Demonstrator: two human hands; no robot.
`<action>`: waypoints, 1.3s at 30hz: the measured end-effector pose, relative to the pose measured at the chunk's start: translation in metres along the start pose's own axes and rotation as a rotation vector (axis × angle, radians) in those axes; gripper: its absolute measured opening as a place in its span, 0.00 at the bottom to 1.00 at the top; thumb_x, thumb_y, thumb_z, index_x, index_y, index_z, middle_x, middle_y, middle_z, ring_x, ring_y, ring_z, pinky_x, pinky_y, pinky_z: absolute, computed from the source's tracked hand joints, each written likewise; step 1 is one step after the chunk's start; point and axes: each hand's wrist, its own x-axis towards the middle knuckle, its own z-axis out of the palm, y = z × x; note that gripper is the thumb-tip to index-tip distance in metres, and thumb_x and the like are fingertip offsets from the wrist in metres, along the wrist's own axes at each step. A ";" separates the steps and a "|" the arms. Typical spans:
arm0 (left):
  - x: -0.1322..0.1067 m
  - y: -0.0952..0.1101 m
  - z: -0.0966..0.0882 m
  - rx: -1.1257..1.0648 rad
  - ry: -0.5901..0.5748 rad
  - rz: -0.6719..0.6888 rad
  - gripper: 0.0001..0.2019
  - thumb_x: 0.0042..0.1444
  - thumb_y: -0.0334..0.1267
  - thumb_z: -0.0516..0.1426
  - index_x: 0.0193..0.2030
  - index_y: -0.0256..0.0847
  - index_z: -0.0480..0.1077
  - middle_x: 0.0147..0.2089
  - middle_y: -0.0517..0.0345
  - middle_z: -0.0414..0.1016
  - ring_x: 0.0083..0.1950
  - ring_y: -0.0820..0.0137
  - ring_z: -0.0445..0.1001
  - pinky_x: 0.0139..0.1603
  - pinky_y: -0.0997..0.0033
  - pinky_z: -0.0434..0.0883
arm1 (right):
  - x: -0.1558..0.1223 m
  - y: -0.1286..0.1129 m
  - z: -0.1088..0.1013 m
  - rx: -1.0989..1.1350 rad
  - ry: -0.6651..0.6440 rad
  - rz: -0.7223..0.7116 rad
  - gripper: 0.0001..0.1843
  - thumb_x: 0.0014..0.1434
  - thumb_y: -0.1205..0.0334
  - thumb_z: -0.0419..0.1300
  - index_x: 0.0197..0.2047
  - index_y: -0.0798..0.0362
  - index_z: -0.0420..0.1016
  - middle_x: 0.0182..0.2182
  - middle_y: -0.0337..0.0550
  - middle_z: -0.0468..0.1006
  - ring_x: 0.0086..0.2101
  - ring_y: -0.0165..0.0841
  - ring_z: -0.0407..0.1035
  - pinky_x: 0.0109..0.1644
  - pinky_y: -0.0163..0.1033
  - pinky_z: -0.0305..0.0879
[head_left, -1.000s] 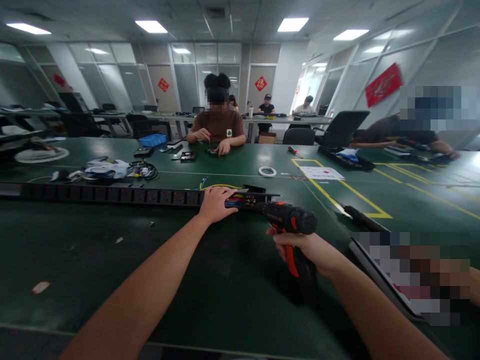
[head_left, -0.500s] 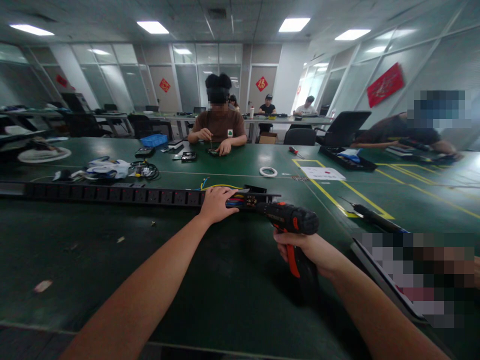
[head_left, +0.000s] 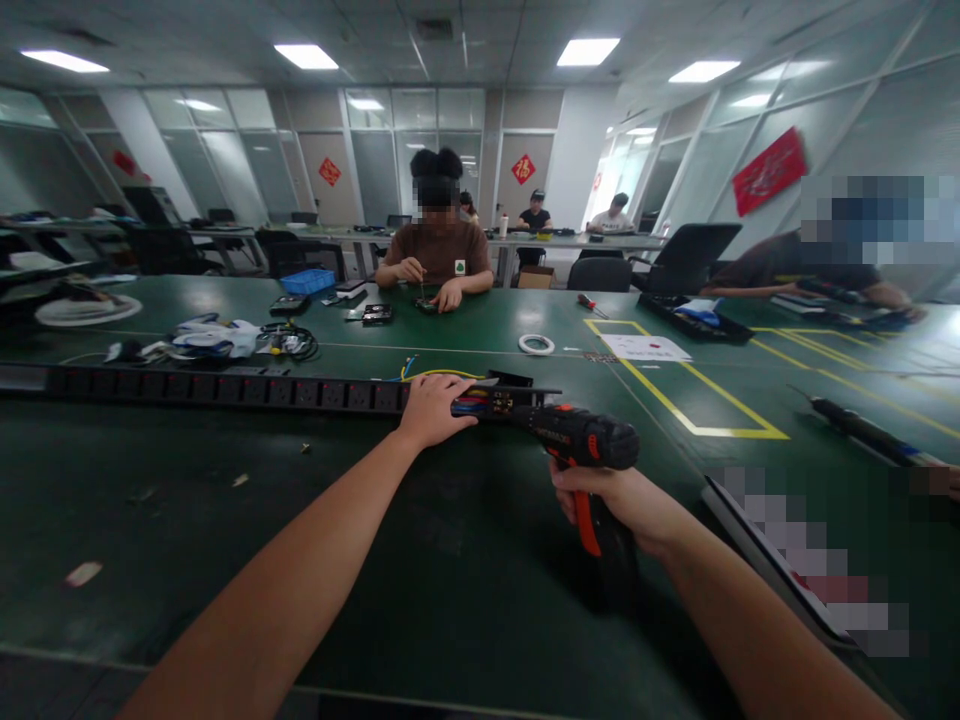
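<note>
Blue basket point(head_left: 307, 281) sits left of a co-worker point(head_left: 439, 245) in a brown shirt, from where I'm standing. White ring point(head_left: 520, 344) lies nearer than the red-handled screwdriver point(head_left: 590, 303); white sheet point(head_left: 646, 347) overlaps the yellow tape outline point(head_left: 739, 433).

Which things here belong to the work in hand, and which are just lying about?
In hand:
power strip, left hand on it
exposed wires
drill, in the right hand

Apparently lying about:
white ring
blue basket
red-handled tool

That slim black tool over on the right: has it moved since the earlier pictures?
Yes, to the right: its tip overlapped the yellow tape outline before; now the whole slim black tool appears right of it.
</note>
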 end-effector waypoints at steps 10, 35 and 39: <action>0.001 0.001 -0.002 -0.015 -0.018 -0.007 0.33 0.53 0.57 0.65 0.65 0.53 0.69 0.61 0.54 0.73 0.63 0.52 0.67 0.65 0.47 0.56 | 0.002 0.002 -0.001 -0.015 -0.023 -0.017 0.08 0.48 0.59 0.67 0.30 0.52 0.73 0.20 0.37 0.73 0.23 0.33 0.67 0.30 0.38 0.64; 0.000 0.002 -0.003 -0.018 -0.023 -0.011 0.33 0.53 0.57 0.65 0.65 0.54 0.69 0.62 0.54 0.73 0.64 0.52 0.67 0.65 0.48 0.56 | 0.004 0.004 -0.003 0.001 -0.009 0.000 0.09 0.47 0.59 0.67 0.31 0.52 0.74 0.20 0.37 0.73 0.23 0.33 0.68 0.29 0.38 0.63; 0.000 0.001 -0.002 -0.011 -0.009 -0.003 0.33 0.53 0.56 0.65 0.65 0.53 0.69 0.62 0.54 0.73 0.63 0.52 0.67 0.65 0.47 0.56 | 0.001 0.001 -0.001 -0.003 -0.025 -0.009 0.07 0.49 0.60 0.66 0.32 0.52 0.75 0.20 0.36 0.73 0.24 0.33 0.68 0.31 0.38 0.64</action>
